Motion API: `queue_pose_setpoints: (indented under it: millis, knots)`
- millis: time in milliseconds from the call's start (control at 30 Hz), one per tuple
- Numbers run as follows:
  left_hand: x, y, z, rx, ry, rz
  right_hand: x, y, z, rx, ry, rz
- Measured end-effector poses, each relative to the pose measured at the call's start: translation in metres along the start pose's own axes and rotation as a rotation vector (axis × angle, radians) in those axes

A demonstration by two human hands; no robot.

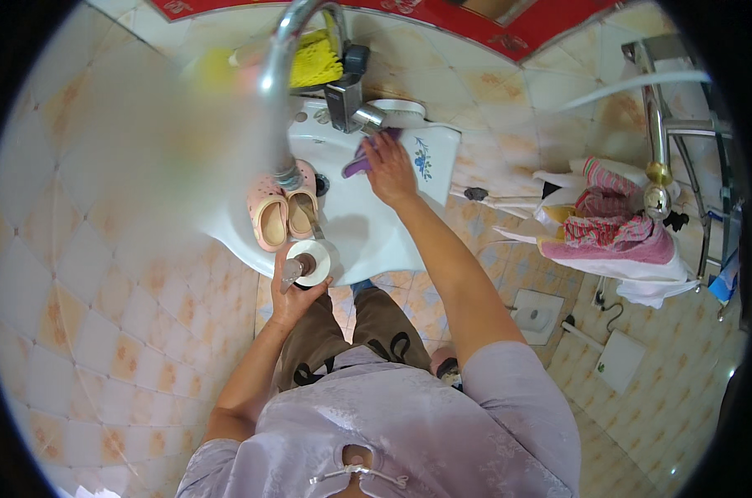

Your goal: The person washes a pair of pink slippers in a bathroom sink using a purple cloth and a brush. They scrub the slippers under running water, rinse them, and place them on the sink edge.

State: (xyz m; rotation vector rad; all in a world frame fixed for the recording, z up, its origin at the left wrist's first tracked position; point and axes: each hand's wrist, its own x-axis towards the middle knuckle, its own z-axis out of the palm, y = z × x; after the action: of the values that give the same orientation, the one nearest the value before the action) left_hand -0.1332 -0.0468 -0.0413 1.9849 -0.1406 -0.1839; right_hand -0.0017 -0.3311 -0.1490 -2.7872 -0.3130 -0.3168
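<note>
- Tiled walls [69,332] in cream and orange surround the work area; a red panel [442,25] with a pale pattern borders the upper edge of the frame.
- White sink [372,236], centre of the frame: basin with a blue flower decoration [423,159] on its right rim.
- Left hand [289,304], below centre-left: fingers closed around the side of a white round object [320,251] with a brown centre, at the near rim of the sink. Exact type of object cannot be told.
- Right hand [390,172], centre: placed on a purple item [357,164] at the right of the basin, fingers extended over it. Whether the fingers grip it or only press on it cannot be told.
- Pink clogs [261,201], left of centre: side by side in the sink, openings facing up, just beyond the left hand.
- Curved chrome pipe [274,83], upper centre: its lower end appears over the clogs.
- Yellow cloth [316,62], upper centre: behind the pipe.
- Striped fabrics [610,228], right side: bunched beside a metal rack [658,124].
</note>
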Motion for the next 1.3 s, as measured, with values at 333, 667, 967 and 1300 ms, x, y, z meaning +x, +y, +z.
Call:
queue_pose_setpoints:
  millis: [333,667,967,1300]
  knots:
    - [0.025,0.009,0.025,-0.028,-0.047,0.090,-0.159,-0.039,-0.078,0.162,-0.270,0.038]
    - [0.065,0.023,0.053,0.136,-0.100,0.176,-0.037,0.074,-0.038,-0.072,0.092,0.246]
    - [0.169,0.039,0.154,-0.089,-0.052,0.365,-0.199,-0.041,-0.061,0.098,-0.026,0.223]
    - [0.191,0.057,0.209,-0.011,-0.168,0.183,-0.200,-0.042,-0.090,0.401,0.111,0.457]
